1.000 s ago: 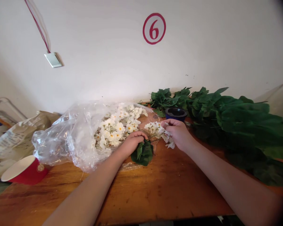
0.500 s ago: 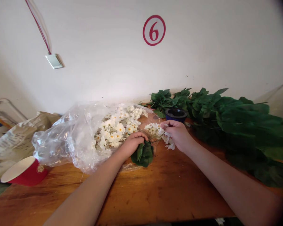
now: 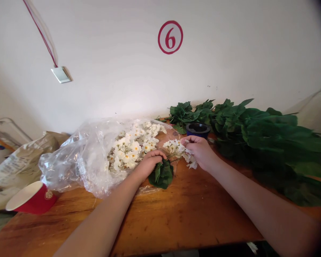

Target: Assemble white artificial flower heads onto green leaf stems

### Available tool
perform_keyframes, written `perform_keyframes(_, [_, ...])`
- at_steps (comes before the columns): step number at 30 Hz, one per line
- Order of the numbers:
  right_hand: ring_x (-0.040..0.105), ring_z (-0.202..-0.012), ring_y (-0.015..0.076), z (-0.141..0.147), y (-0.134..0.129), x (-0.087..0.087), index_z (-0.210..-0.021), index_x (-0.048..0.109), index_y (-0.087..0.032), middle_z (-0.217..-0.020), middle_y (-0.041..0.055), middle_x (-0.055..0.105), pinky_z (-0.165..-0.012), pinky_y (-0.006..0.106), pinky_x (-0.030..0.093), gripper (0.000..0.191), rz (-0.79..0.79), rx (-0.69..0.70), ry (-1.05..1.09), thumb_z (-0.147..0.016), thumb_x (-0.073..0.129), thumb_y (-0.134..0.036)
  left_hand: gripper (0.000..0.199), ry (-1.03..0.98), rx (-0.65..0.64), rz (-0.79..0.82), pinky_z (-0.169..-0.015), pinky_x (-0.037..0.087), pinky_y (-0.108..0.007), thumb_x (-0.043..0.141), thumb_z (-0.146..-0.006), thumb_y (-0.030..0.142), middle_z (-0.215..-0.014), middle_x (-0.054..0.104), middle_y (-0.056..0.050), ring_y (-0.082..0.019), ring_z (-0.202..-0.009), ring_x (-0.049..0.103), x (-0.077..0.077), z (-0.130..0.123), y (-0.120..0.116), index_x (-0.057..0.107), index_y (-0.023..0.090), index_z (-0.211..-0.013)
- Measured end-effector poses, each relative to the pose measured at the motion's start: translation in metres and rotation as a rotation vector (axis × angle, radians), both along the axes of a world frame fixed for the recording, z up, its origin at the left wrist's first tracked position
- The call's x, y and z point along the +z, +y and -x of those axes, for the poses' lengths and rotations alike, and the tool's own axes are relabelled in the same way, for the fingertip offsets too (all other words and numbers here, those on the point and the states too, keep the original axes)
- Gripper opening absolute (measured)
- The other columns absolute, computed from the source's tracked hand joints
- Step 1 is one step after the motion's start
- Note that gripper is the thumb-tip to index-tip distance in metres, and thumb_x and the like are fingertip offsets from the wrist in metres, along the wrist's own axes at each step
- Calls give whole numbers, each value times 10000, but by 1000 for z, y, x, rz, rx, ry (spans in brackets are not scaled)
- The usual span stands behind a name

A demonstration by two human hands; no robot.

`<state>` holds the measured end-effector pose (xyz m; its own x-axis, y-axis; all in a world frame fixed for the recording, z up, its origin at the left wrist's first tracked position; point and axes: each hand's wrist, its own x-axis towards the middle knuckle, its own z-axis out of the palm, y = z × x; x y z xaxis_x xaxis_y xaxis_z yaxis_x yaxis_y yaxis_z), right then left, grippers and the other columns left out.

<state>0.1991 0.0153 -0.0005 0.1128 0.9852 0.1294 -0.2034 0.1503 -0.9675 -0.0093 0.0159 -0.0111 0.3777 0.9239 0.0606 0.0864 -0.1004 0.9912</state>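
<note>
My left hand (image 3: 153, 160) is closed around the stem of an artificial flower spray, just beside its green leaves (image 3: 162, 175). White blossoms (image 3: 175, 147) of that spray point to the right, where my right hand (image 3: 199, 150) pinches some petals at the tip. The stem inside my left fingers is mostly hidden. Left of my left hand lies a heap of white artificial flowers (image 3: 128, 150) with yellow-orange centres, partly inside a clear plastic bag (image 3: 88, 160).
A dark blue pot (image 3: 198, 131) stands behind my right hand. Green artificial leaves (image 3: 273, 135) pile up along the right side. At the left are a red paper cup (image 3: 34, 200) lying tilted and a beige sack (image 3: 21, 164). The wooden table (image 3: 182, 221) ends near me.
The view has shifted slightly. Both hands keep their hold on the flower spray, almost in the same place.
</note>
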Motion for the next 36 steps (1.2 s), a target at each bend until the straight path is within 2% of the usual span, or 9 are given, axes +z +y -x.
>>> perform_keyframes(9, [448,-512,80,6,-3,4,-720,639,-157,-623,-10,544,-463,220,364,276,9,15,10,-604,779,-364,173,13,-12,5,-571,385,-223,515,-626,147,-665,603,9,-121,-591,527,0,1,1,647,166,-736])
perform_keyframes(14, [466,-580,92,5,-3,4,-765,612,-174,-681,-10,537,-498,208,371,274,-48,43,-153,-710,705,-426,149,9,-13,41,-559,379,-228,547,-633,142,-634,597,15,-125,-584,534,1,0,1,652,167,-735])
perform_keyframes(16, [488,-609,101,0,-5,8,-837,598,-193,-711,-17,543,-511,205,382,305,-68,116,-264,-740,680,-470,117,-1,-10,44,-574,389,-226,590,-640,151,-641,607,17,-123,-597,543,2,-1,0,661,166,-732])
perform_keyframes(18, [534,-662,117,-7,-7,13,-964,581,-214,-774,-18,580,-547,208,418,404,-78,249,-367,-691,738,-466,86,-4,-4,45,-598,402,-224,651,-640,172,-661,625,15,-118,-614,552,4,-2,-2,672,162,-722])
perform_keyframes(20, [582,-739,142,-14,-8,18,-1082,555,-223,-866,-2,621,-602,219,462,588,-95,390,-452,-591,824,-402,110,5,12,74,-611,416,-229,708,-640,213,-683,650,2,-119,-621,564,6,-3,-3,695,154,-733])
perform_keyframes(22, [614,-809,170,-20,-6,19,-1126,551,-213,-944,26,646,-650,231,491,668,-128,448,-513,-541,852,-332,173,25,33,117,-616,432,-241,743,-646,263,-708,676,-19,-127,-621,579,7,-4,-5,720,147,-772])
perform_keyframes(27, [644,-864,206,-19,7,8,-1082,628,-182,-997,64,686,-721,263,518,570,-211,348,-588,-559,827,-289,244,57,40,151,-616,460,-260,783,-648,340,-723,702,-39,-138,-606,604,7,-5,-6,728,147,-787])
perform_keyframes(31, [650,-801,210,-13,9,3,-1073,661,-173,-895,58,709,-691,285,522,539,-224,358,-585,-574,814,-308,247,79,37,136,-592,459,-250,789,-648,359,-675,691,-23,-125,-569,595,6,-6,-6,730,154,-772])
perform_keyframes(36, [638,-675,199,-14,6,3,-828,705,-155,-721,44,692,-600,276,506,277,-128,342,-640,-598,775,-292,242,78,55,145,-595,472,-257,803,-624,336,-679,698,-28,-135,-577,607,5,-6,-7,737,153,-768])
